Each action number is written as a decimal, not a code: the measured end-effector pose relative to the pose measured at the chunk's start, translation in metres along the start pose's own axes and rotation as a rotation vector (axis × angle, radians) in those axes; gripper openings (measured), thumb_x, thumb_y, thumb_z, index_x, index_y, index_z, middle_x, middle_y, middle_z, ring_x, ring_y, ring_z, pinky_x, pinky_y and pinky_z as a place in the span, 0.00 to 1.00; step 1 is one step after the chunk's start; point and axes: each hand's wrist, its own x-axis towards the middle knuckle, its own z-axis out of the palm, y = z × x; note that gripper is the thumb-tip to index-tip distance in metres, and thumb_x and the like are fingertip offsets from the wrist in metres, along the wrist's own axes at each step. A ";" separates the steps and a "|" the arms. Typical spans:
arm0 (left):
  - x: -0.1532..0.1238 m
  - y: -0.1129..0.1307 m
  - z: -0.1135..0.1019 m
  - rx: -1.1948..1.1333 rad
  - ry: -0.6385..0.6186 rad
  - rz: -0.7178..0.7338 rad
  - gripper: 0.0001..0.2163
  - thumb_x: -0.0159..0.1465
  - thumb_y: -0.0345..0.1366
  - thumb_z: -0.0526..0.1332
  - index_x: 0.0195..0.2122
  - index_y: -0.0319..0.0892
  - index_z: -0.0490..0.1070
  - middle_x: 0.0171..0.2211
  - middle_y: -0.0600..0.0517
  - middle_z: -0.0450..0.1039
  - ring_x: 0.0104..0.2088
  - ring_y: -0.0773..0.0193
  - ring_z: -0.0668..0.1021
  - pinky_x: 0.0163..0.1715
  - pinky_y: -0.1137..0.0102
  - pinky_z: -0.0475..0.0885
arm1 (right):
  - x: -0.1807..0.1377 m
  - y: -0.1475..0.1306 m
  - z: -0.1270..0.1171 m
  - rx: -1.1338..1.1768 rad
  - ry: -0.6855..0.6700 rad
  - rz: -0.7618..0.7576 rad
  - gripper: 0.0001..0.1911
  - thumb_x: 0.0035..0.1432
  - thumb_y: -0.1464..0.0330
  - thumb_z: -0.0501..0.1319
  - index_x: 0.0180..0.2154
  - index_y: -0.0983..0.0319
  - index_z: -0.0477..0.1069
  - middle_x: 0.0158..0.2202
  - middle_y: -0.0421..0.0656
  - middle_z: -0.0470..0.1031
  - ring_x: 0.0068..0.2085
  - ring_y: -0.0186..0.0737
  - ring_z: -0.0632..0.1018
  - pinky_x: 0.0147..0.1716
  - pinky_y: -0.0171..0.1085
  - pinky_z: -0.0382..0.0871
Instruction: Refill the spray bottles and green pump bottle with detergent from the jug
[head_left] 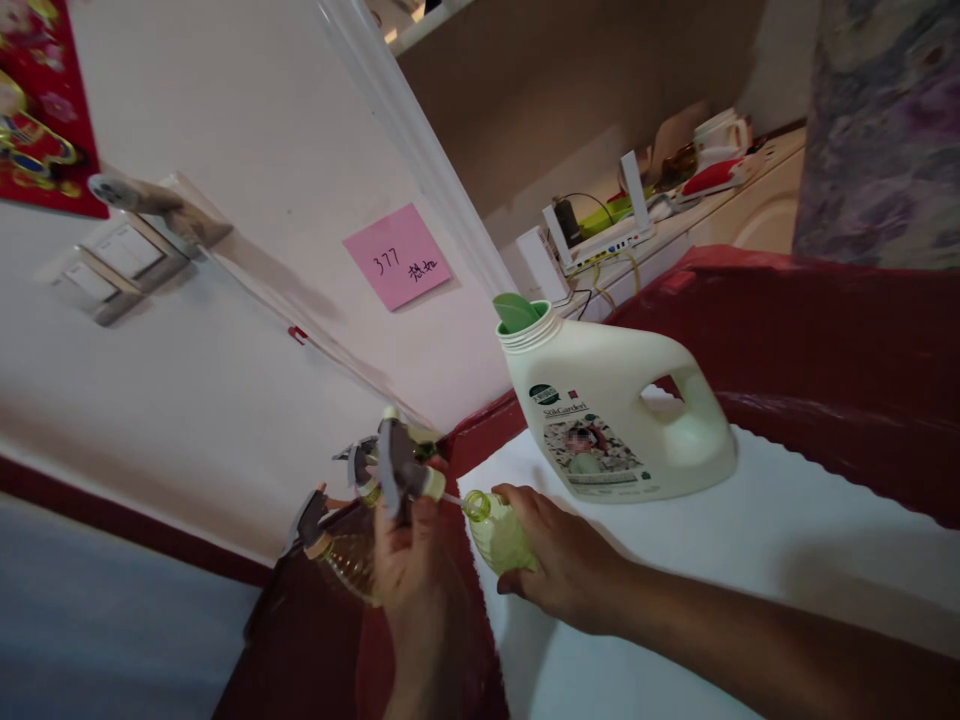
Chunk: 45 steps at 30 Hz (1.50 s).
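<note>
My left hand (412, 560) grips a grey trigger spray head (400, 465) with a pale yellow collar, held just left of the bottle's mouth. A thin tube runs from the collar to the bottle opening; whether it is inside cannot be made out. In my right hand (559, 550) is a pale green bottle (499, 535), its uncapped neck tilted toward the spray head. Behind my right hand stands a large cream detergent jug (615, 410), upright, with a green spout (516, 312) in its open mouth.
More spray bottles (349, 560) stand on the dark red surface at left, against the wall. White paper (825, 570) lies under the jug. A white router (607, 240) sits on the cabinet behind. A pink note (397, 257) and light switches (127, 255) are on the wall.
</note>
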 end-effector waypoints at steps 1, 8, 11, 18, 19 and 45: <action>-0.005 -0.011 -0.007 0.032 -0.023 -0.061 0.17 0.60 0.44 0.72 0.49 0.48 0.76 0.41 0.52 0.81 0.45 0.62 0.82 0.49 0.69 0.75 | 0.000 -0.001 -0.001 -0.002 0.001 -0.001 0.44 0.51 0.66 0.74 0.66 0.60 0.58 0.61 0.54 0.70 0.59 0.59 0.72 0.57 0.53 0.68; -0.020 -0.046 -0.036 0.194 -0.065 -0.158 0.23 0.61 0.50 0.70 0.54 0.47 0.73 0.46 0.48 0.80 0.45 0.58 0.82 0.43 0.68 0.77 | -0.001 -0.003 -0.002 -0.006 -0.015 0.001 0.45 0.52 0.67 0.72 0.67 0.65 0.57 0.63 0.58 0.68 0.61 0.60 0.71 0.57 0.53 0.67; -0.018 -0.044 -0.032 0.160 -0.097 -0.142 0.21 0.63 0.49 0.69 0.54 0.48 0.72 0.47 0.48 0.80 0.47 0.58 0.81 0.43 0.69 0.77 | -0.001 -0.003 -0.002 -0.006 -0.015 0.005 0.44 0.52 0.67 0.72 0.67 0.65 0.57 0.63 0.58 0.68 0.61 0.61 0.71 0.57 0.54 0.68; -0.013 -0.040 -0.027 0.247 -0.139 -0.124 0.21 0.62 0.50 0.69 0.52 0.46 0.74 0.45 0.49 0.79 0.42 0.62 0.80 0.42 0.70 0.76 | -0.001 -0.002 -0.001 0.000 -0.006 0.001 0.45 0.51 0.68 0.73 0.67 0.64 0.57 0.63 0.57 0.68 0.61 0.60 0.72 0.57 0.53 0.68; -0.012 -0.041 -0.027 0.247 -0.145 -0.124 0.21 0.62 0.50 0.70 0.52 0.46 0.74 0.45 0.49 0.79 0.43 0.61 0.80 0.42 0.70 0.76 | -0.001 -0.001 0.000 0.002 -0.005 0.001 0.45 0.51 0.69 0.73 0.67 0.64 0.57 0.63 0.56 0.69 0.60 0.59 0.72 0.57 0.53 0.68; -0.015 -0.041 -0.023 0.220 -0.320 0.007 0.14 0.69 0.44 0.61 0.52 0.43 0.73 0.50 0.45 0.78 0.49 0.54 0.78 0.50 0.63 0.70 | 0.002 -0.080 -0.083 -0.628 0.193 -0.684 0.25 0.66 0.78 0.50 0.58 0.56 0.71 0.61 0.49 0.74 0.60 0.50 0.75 0.54 0.51 0.73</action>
